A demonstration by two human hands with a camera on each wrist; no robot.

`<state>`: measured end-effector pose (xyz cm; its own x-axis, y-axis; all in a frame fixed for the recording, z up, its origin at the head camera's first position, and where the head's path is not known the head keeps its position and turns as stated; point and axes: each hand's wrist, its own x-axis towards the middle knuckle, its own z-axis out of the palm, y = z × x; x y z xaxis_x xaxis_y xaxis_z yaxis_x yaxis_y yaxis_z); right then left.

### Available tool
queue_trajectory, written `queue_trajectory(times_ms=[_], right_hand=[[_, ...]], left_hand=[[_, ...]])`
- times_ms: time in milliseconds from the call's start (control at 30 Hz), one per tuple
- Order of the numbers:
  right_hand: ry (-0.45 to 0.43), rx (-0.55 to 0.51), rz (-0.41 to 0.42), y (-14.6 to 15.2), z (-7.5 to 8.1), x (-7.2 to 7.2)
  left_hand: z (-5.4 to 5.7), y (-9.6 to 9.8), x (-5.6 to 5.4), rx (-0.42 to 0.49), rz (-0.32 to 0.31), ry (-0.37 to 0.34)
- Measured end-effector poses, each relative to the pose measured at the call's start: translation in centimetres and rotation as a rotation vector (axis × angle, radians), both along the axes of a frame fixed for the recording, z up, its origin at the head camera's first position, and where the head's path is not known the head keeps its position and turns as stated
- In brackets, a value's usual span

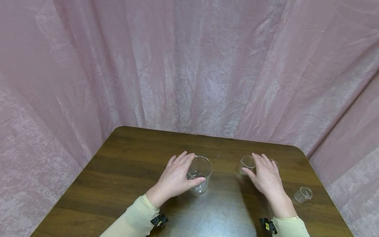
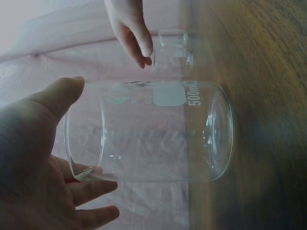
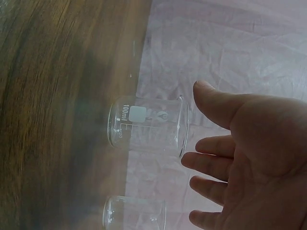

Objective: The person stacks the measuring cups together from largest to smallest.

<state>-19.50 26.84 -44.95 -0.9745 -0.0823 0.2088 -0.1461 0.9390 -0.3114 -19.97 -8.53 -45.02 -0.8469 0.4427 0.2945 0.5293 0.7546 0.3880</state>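
Observation:
A large clear glass beaker [image 1: 204, 168], marked 500ml in the left wrist view, stands upright on the table. My left hand [image 1: 175, 177] spreads around its left side at the top, thumb [image 2: 72, 88] right at the rim and the fairly straight fingers [image 2: 98, 215] along the opposite side. To the right is a smaller beaker [image 3: 148, 122] marked 100ml. My right hand [image 1: 266, 176] hovers just above and beside its mouth, thumb and fingers apart with nothing between them. Another small beaker [image 1: 276, 162] is mostly hidden behind that hand.
The smallest beaker [image 1: 303, 195] stands near the right edge of the brown wooden table [image 1: 118, 184]. Pink curtains [image 1: 189, 65] hang behind the table and at both sides. A black wrist band [image 1: 159, 220] is on the left sleeve, another [image 1: 267, 226] on the right.

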Motion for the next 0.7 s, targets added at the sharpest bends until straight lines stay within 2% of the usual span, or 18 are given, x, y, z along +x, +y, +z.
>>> queue_trajectory(times_ms=[700], right_hand=[[-0.031, -0.015, 0.004, -0.26, -0.35, -0.04]], left_hand=[[0.03, -0.02, 0.10, -0.004, -0.004, -0.010]])
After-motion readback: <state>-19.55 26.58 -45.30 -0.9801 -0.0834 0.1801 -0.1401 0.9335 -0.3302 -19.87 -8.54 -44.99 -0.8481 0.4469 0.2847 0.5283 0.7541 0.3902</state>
